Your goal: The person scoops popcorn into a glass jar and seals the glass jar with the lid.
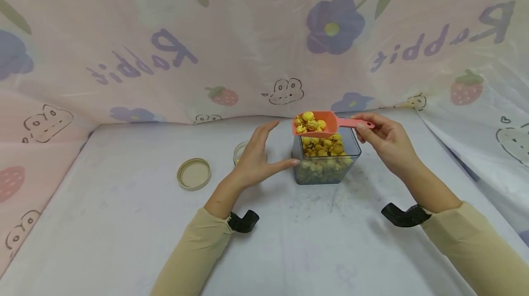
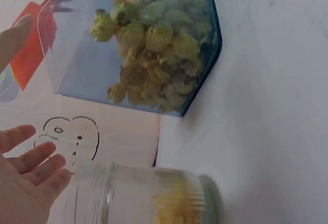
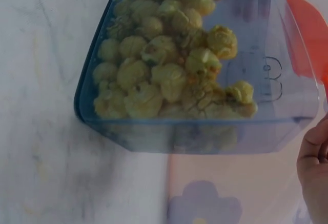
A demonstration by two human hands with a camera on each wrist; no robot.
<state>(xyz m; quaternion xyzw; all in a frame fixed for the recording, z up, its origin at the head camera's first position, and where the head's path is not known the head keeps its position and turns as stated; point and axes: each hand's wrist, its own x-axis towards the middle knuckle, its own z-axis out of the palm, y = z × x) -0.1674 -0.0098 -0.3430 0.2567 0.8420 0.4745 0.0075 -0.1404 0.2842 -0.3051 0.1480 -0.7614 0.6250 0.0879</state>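
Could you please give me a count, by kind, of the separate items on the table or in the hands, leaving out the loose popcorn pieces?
Clear containers: 2, the blue-tinted box of popcorn and the glass jar behind the left hand.
Scoops: 1, the pink scoop of popcorn, held by its handle in the right hand.
Lids: 1, the beige lid.
Total: 4
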